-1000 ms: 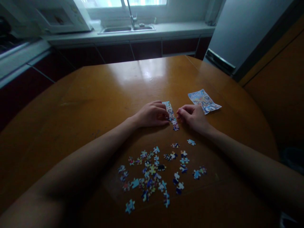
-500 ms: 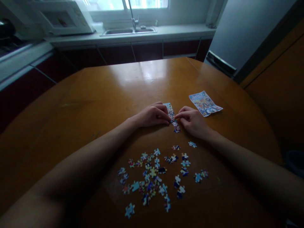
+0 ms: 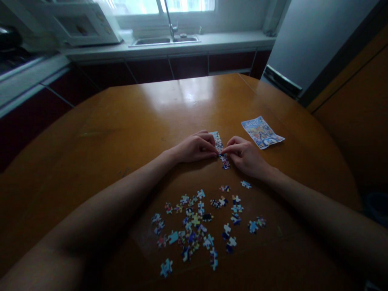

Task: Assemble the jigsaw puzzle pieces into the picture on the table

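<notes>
Puzzle (image 3: 218, 141) lies on our tabletop (image 3: 127, 117) between our left hand (image 3: 198, 147) and right hand (image 3: 245, 157), each curled at its edge; whether either grip pinches anything, we cannot tell. Loose pieces (image 3: 195, 220) lie nearer us.

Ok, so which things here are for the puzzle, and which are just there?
For the puzzle:
- joined strip of pieces, with the left hand and right hand at it
- loose puzzle pieces
- picture sheet, probably to look at

Just there:
- microwave
- sink
- faucet
</notes>
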A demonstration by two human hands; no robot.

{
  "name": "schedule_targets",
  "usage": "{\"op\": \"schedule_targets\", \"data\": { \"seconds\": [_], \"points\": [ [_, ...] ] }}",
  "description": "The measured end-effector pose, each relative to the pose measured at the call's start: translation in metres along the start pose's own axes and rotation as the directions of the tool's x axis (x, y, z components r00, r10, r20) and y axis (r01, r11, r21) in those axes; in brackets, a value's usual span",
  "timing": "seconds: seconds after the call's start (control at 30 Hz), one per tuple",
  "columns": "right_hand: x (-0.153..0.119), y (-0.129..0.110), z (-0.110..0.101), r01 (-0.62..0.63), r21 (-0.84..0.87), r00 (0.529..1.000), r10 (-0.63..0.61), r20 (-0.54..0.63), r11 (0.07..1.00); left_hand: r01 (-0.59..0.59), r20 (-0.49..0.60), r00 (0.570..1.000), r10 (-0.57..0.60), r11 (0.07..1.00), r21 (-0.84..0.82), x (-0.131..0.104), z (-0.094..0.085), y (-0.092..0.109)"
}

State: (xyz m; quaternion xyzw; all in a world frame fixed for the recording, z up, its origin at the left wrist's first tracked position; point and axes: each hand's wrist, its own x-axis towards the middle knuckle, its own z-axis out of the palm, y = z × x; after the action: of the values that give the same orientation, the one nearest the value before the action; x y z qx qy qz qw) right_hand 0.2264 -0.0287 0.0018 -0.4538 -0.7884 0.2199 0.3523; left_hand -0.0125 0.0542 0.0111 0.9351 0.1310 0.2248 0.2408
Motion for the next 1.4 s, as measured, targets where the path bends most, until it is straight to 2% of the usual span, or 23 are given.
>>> {"op": "schedule_targets", "data": {
  "seconds": [0.27, 0.7, 0.93, 1.03, 1.23, 1.4],
  "points": [
    [-0.0003, -0.0011, 0.0002, 0.02, 0.002, 1.0, -0.02, -0.024, 1.0, 0.032, -0.091, 0.995, -0.035, 0.999, -0.043, 0.0008, -0.001, 0.0],
    [-0.0014, -0.0009, 0.0012, 0.014, -0.053, 0.998, -0.01, 0.065, 0.999, 0.008, -0.031, 0.999, -0.01, 0.999, -0.043, 0.0004, -0.0018, -0.0002],
    [0.0009, -0.0032, 0.0005, -0.014, -0.018, 0.998, 0.013, -0.061, 1.0, 0.034, -0.074, 0.997, -0.038, 0.997, -0.065, 0.0005, -0.0027, 0.003],
    [0.0003, -0.0031, 0.0008, -0.011, -0.016, 1.0, 0.01, -0.024, 1.0, 0.033, -0.104, 0.994, -0.042, 0.996, -0.089, 0.0003, -0.0035, 0.0034],
    [-0.0013, -0.0053, 0.0008, -0.012, -0.068, 0.997, 0.017, 0.077, 0.998, 0.024, -0.035, 0.999, -0.028, 0.996, -0.091, 0.0018, -0.0032, 0.0031],
    [0.0008, -0.0047, 0.0006, -0.045, 0.0, 0.999, 0.045, -0.028, 0.999, 0.043, -0.06, 0.997, -0.052, 0.99, -0.138, 0.0004, -0.0027, 0.0043]
  ]
}}
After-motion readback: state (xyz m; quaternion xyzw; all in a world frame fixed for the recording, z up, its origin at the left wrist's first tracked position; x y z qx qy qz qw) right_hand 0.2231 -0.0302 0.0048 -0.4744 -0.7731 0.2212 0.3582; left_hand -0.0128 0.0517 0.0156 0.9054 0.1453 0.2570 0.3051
